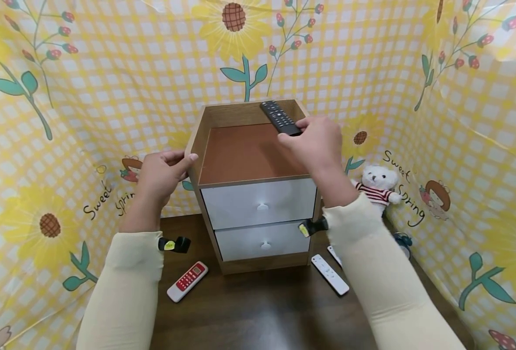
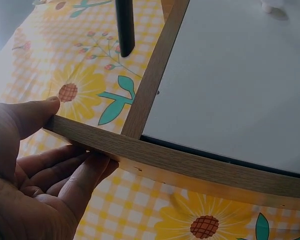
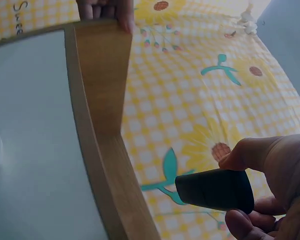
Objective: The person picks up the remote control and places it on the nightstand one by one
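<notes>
A small wooden cabinet (image 1: 249, 266) with two white drawers and an open, brown-floored top stands in the middle of the head view. My left hand (image 1: 162, 177) grips the top edge of its left side panel, thumb on the inner face and fingers outside; the left wrist view shows the same pinch on the board's edge (image 2: 105, 141). Over the right part of the open top, my right hand (image 1: 317, 143) holds a black remote control (image 1: 280, 118) by its near end, between thumb and fingers. In the right wrist view the remote (image 3: 215, 190) appears end-on.
A red and white remote (image 1: 188, 282) lies on the dark floor (image 1: 240, 316) left of the cabinet. To the right lie a white remote (image 1: 330, 274) and part of another. A white teddy bear (image 1: 378, 184) in a striped shirt sits by the patterned cloth wall (image 1: 437, 121).
</notes>
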A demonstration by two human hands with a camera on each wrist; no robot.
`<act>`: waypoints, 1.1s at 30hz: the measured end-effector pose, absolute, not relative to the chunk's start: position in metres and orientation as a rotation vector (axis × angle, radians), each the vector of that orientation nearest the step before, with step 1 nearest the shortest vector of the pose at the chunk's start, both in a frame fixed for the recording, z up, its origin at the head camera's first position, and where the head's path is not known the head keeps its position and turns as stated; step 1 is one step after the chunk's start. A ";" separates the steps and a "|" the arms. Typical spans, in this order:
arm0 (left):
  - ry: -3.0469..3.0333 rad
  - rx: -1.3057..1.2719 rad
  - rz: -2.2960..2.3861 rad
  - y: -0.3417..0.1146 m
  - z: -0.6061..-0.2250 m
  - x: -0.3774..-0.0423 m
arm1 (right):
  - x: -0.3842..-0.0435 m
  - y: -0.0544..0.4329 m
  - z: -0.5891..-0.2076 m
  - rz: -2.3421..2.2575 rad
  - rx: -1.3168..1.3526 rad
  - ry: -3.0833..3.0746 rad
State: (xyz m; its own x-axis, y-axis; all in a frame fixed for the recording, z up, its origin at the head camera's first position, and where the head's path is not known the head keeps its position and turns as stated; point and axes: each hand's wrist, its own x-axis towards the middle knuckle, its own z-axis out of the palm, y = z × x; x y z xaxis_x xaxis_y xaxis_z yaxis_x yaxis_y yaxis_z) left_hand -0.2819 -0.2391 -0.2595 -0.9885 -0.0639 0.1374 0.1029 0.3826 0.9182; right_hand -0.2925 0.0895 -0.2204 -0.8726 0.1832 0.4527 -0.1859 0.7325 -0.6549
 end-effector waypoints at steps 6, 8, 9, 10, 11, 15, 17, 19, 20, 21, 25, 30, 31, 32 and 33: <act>-2.500 -0.052 -1.653 -0.242 -0.259 -0.283 | -0.301 0.047 -0.241 1.078 -0.020 -2.476; -2.505 -0.055 -1.645 -0.243 -0.259 -0.283 | -0.302 0.034 -0.249 1.107 -0.017 -2.484; -2.507 -0.056 -1.642 -0.243 -0.259 -0.283 | -0.302 0.027 -0.253 1.123 -0.012 -2.490; -2.509 -0.057 -1.636 -0.244 -0.259 -0.283 | -0.303 0.020 -0.257 1.135 -0.006 -2.499; -2.510 -0.057 -1.632 -0.244 -0.259 -0.283 | -0.303 0.013 -0.260 1.144 0.000 -2.511; -2.518 -0.053 -1.626 -0.243 -0.260 -0.282 | -0.302 -0.010 -0.270 1.121 0.032 -2.577; -2.524 -0.053 -1.626 -0.243 -0.259 -0.282 | -0.303 -0.020 -0.272 1.091 0.049 -2.602; -2.528 -0.053 -1.623 -0.243 -0.259 -0.281 | -0.303 -0.027 -0.273 1.046 0.062 -2.626; -2.530 -0.053 -1.620 -0.243 -0.259 -0.281 | -0.304 -0.031 -0.273 1.019 0.069 -2.638; -2.531 -0.052 -1.618 -0.243 -0.259 -0.280 | -0.304 -0.034 -0.274 0.993 0.080 -2.649; -2.526 -0.049 -1.610 -0.242 -0.258 -0.279 | -0.307 -0.045 -0.274 0.878 0.108 -2.693; -2.512 -0.046 -1.605 -0.242 -0.258 -0.280 | -0.311 -0.053 -0.275 0.761 0.161 -2.720; -2.511 -0.046 -1.602 -0.241 -0.258 -0.280 | -0.312 -0.055 -0.275 0.735 0.170 -2.726; -2.511 -0.046 -1.604 -0.241 -0.258 -0.280 | -0.313 -0.056 -0.275 0.713 0.175 -2.731; -2.514 -0.046 -1.600 -0.241 -0.258 -0.280 | -0.313 -0.057 -0.276 0.692 0.179 -2.736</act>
State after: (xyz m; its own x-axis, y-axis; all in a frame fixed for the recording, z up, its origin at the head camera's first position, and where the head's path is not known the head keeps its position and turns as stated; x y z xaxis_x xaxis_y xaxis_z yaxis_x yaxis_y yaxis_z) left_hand -0.2804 -0.2412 -0.2581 -0.9866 -0.0604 0.1515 0.1117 0.4268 0.8974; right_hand -0.3133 -0.0567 -0.2759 -0.9435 -0.0437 0.3285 -0.1947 0.8753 -0.4427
